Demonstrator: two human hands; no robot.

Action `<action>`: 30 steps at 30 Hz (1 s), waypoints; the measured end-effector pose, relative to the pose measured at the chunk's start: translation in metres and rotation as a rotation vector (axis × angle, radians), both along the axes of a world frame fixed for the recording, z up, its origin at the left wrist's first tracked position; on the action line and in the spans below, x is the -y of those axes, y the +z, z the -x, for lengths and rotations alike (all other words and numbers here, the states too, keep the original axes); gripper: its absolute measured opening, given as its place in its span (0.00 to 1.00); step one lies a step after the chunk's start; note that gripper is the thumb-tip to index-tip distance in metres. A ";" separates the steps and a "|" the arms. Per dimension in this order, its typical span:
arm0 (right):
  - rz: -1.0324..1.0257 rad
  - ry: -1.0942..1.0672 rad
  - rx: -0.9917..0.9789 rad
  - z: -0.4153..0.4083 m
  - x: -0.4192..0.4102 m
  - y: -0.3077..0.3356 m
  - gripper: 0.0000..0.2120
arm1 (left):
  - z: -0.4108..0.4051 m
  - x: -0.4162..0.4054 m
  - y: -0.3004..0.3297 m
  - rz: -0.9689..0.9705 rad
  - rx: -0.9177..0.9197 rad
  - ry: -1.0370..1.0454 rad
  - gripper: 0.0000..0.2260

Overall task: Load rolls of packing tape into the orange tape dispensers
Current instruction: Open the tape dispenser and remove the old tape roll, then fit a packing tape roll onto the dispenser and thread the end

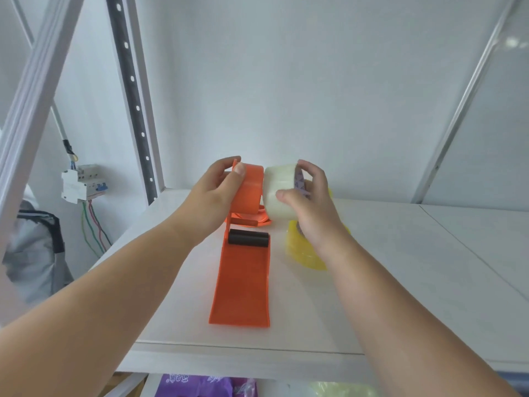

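Above the shelf (400, 267), the left hand (213, 200) grips the dispenser (243, 253) by its hub, fingers wrapped around it. The right hand (310, 199) pinches a clear roll (279, 190) right against that hub. A yellow roll (303, 250) lies beneath.

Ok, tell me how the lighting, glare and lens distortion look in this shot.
Head view: light is soft and even, with faint shadows on the white shelf board; a small glare spot sits on the slanted metal strut at upper right; wide-angle distortion splays the frame posts and stretches the forearms; the left hand and right hand look slightly soft.
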State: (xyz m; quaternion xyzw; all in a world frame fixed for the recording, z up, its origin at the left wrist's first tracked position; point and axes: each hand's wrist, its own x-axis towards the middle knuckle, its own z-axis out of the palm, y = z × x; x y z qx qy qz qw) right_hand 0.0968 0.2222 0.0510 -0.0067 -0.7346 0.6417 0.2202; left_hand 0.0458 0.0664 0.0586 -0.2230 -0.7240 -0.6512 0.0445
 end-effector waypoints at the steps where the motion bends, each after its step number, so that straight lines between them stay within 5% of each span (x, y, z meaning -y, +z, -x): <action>1: -0.025 -0.024 -0.004 -0.002 -0.004 -0.002 0.30 | 0.000 -0.003 -0.001 -0.006 -0.001 -0.004 0.16; 15: -0.205 -0.294 -0.002 -0.013 -0.065 -0.016 0.33 | -0.003 -0.023 -0.014 -0.213 0.080 -0.030 0.14; 30: -0.162 -0.415 0.014 0.004 -0.105 -0.032 0.31 | 0.012 -0.033 -0.026 -0.263 0.048 -0.002 0.17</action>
